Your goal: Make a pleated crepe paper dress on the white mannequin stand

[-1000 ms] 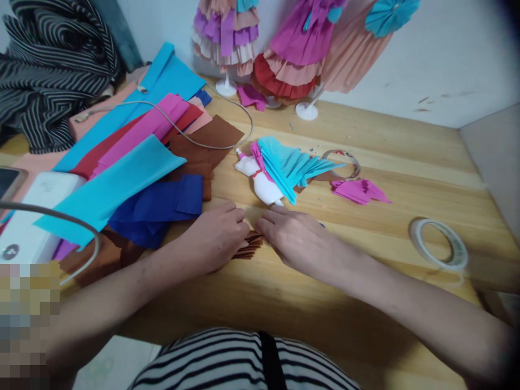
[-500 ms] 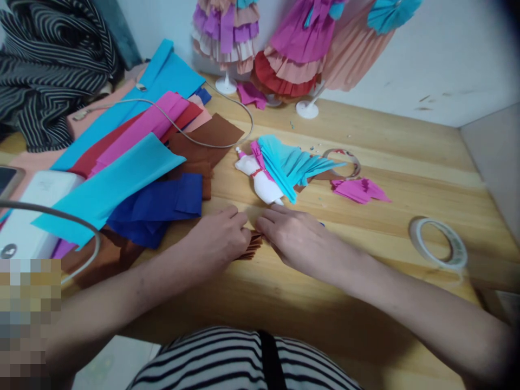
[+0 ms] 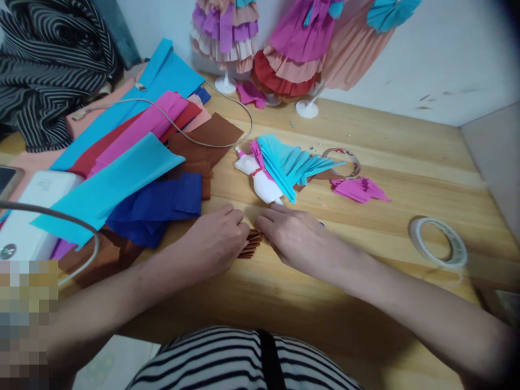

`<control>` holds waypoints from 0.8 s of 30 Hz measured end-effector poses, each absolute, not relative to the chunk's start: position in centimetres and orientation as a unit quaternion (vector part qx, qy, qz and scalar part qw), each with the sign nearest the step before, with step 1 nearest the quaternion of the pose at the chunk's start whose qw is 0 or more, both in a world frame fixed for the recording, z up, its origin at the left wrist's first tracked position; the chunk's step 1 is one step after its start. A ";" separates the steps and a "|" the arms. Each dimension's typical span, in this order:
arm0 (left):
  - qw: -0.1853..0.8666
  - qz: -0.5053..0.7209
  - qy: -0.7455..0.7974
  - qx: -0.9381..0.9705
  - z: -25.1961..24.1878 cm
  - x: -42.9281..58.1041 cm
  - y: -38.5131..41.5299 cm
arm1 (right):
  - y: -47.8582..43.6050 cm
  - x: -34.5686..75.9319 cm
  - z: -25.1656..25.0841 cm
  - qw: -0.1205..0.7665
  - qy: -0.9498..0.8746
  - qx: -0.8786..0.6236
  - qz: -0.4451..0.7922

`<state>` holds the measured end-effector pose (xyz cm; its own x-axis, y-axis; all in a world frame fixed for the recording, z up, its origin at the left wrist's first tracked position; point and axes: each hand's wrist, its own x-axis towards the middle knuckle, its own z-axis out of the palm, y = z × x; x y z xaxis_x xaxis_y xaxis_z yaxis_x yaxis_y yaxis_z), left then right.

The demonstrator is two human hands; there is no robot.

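pleated brown paper (image 3: 250, 244) lies pinched between both hands, mostly hidden.

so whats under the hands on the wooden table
A small pleated brown paper piece peeks out between the left hand and right hand. How far it runs beneath them is covered.

A home craft corner, by the look of it. Coloured crepe paper sheets (image 3: 134, 162) cover the left of the wooden counter (image 3: 365, 141). Paper-dressed doll stands (image 3: 284, 49) line the white wall at the top, and a tape roll (image 3: 439, 244) lies at right.
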<state>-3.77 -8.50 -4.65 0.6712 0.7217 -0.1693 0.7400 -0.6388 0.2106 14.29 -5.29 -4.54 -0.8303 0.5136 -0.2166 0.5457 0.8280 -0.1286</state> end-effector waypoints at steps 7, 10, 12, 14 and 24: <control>0.149 -0.034 0.403 0.903 -4.4 -3.9 -9.1 | -5.3 14.2 -4.3 0.096 0.948 0.288 -0.100; 0.160 -0.031 0.403 0.901 -4.3 -4.0 -9.3 | -5.4 14.2 -4.4 0.095 0.947 0.288 -0.102; 0.165 -0.039 0.403 0.899 -4.0 -3.9 -9.5 | -5.4 14.3 -4.4 0.095 0.947 0.290 -0.104; 0.163 -0.046 0.401 0.900 -3.9 -3.8 -9.8 | -5.4 14.3 -4.4 0.096 0.947 0.289 -0.105; 0.150 -0.046 0.384 0.910 -4.8 -3.7 -10.0 | -5.4 14.2 -4.4 0.089 0.948 0.289 -0.101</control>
